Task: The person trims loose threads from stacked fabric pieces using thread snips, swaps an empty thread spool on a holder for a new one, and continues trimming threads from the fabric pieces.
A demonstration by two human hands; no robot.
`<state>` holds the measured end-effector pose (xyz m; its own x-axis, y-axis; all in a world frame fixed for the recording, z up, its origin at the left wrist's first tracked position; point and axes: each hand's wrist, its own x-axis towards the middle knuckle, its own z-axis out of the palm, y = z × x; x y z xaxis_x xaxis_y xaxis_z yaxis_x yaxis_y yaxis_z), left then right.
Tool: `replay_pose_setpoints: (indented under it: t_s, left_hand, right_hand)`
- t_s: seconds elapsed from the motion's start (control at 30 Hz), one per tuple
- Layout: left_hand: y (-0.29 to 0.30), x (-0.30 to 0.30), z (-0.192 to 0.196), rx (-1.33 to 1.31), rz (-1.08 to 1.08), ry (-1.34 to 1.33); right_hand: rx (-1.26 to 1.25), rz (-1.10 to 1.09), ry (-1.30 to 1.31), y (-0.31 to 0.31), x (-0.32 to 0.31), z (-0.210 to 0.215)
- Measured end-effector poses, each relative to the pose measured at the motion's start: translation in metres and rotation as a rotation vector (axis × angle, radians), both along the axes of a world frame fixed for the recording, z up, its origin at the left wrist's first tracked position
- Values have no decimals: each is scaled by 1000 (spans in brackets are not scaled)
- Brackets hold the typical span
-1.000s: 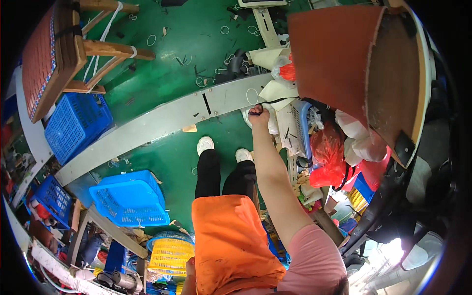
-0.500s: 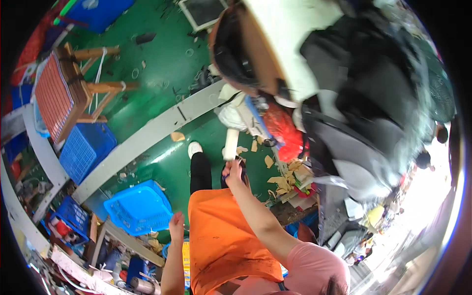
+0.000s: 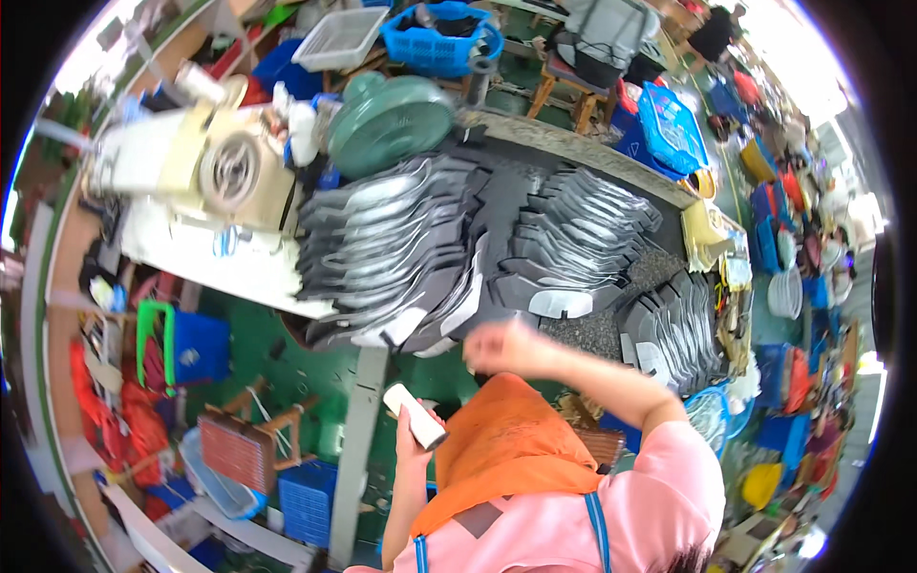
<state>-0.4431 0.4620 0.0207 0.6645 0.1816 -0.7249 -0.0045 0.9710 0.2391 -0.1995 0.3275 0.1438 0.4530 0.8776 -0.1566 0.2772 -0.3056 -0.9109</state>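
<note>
White oblong block (image 3: 415, 416): gripped in the left hand (image 3: 411, 456), fingers closed round its lower end, upper end tilted up and to the left, over the green floor just in front of the orange apron (image 3: 506, 439). Held well below the bench edge, apart from everything on it.

Changed in the last second: whole view swung from floor and stool up to the workbench (image 3: 573, 153). 0.5 s back, a similar white piece up at the raised right hand, left hand low and bare; now in the left hand instead. Looks like a hand-over from right to left, freeing the right hand for the bench.

Right hand (image 3: 501, 346): raised at the near bench edge, smeared by motion; fingers apart or together, cannot tell. Nearest to the lower fringe of the grey cut pieces (image 3: 382, 239); touching or just short, cannot tell.

Outward: 3 fanned spreads of those flat grey cut shapes. Largest at the left, a 2nd (image 3: 583, 224) at the middle, a 3rd (image 3: 673, 329) at the right, each overlapped like scales, some with pale faces showing.

Behind them: a cream machine (image 3: 205, 167) at the bench's left end, a green round fan (image 3: 392, 119) beside it.

Below the bench: a blue bin with green rim (image 3: 196, 344), a wooden stool (image 3: 248, 444).
</note>
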Motion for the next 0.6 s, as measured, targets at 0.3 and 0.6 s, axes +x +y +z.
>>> replay_pose_setpoints:
  t_s: [0.3, 0.6]
  left_hand:
    - [-41, 60, 70, 483, -343, 95]
    - [-35, 125, 90, 493, -561, 62]
  right_hand:
    - [-27, -707, -733, 107, 370, 43]
    - [31, -669, -849, 109, 391, 25]
